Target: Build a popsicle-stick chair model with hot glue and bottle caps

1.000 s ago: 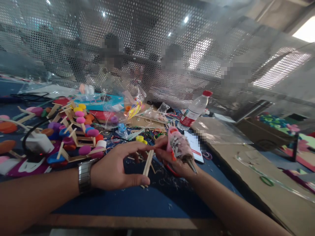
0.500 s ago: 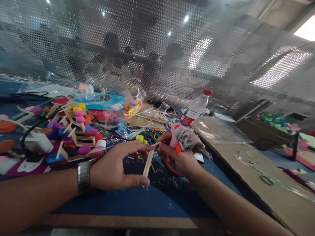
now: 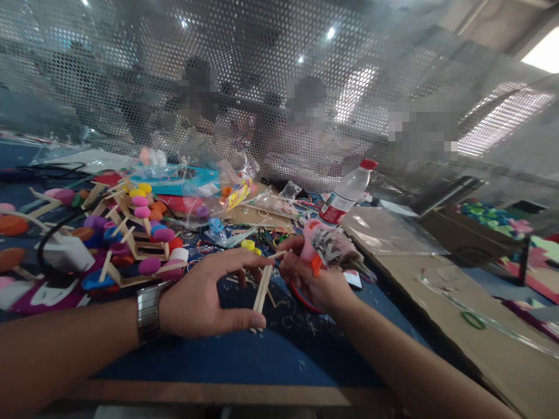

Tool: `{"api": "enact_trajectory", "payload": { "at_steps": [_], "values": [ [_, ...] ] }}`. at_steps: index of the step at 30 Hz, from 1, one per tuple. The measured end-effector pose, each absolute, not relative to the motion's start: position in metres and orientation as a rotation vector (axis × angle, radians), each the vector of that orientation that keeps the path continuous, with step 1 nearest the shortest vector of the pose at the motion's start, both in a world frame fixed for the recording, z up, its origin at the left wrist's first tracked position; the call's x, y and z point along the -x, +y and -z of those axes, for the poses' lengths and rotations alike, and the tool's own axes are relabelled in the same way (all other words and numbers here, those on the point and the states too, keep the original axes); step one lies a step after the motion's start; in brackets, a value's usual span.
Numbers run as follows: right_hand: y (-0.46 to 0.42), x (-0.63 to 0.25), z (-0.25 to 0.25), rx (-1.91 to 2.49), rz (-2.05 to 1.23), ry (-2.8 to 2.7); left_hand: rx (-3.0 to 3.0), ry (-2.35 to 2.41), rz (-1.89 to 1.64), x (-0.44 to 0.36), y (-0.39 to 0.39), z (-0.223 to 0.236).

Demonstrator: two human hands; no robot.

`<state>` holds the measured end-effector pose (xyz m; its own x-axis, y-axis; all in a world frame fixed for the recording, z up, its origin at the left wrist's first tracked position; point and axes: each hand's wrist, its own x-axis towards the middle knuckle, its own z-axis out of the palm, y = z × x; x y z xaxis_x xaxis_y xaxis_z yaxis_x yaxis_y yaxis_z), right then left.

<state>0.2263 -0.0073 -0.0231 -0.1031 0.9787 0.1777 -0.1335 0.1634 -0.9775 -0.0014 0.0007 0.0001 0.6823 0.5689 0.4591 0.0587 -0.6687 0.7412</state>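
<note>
Between the thumb and fingers of my left hand (image 3: 205, 297), a pair of narrow wooden sticks (image 3: 262, 291) is held side by side at a slant. My right hand (image 3: 312, 276) grips a pink glue gun (image 3: 311, 235) with an orange trigger (image 3: 316, 266); its front is crusted with grey-white residue and points away to the right. The fingertips of that same hand pinch a short wooden stick (image 3: 278, 255), which lies across the top end of the pair. A red curved handle (image 3: 301, 299) shows below my right hand, its remainder hidden.
Stick assemblies with coloured bottle caps (image 3: 140, 244) crowd the left, beside a white plug (image 3: 70, 259) with a cable. A red-capped bottle (image 3: 345, 195), a phone (image 3: 353, 280) and cardboard (image 3: 463, 314) lie to the right. Behind stands a perforated metal screen (image 3: 262, 70).
My right hand has turned the glue gun's nozzle from pointing toward me to pointing away right. A short stick now shows at its fingertips against the pair. My left hand stays put.
</note>
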Motion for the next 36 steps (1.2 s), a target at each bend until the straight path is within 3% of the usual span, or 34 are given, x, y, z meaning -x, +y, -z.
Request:
{"api": "enact_trajectory", "payload": {
  "at_steps": [10, 26, 36],
  "values": [
    [-0.010, -0.219, 0.013, 0.844, -1.277, -1.190, -1.952, 0.529, -1.013, 0.000, 0.001, 0.006],
    [-0.020, -0.231, 0.010, 0.638, -1.638, -1.481, -1.978, 0.643, -1.006, 0.002, 0.002, 0.005],
    [-0.015, -0.225, 0.012, 0.738, -1.505, -1.333, -1.692, 0.656, -1.086, -0.001, 0.002, 0.009]
  ]
}}
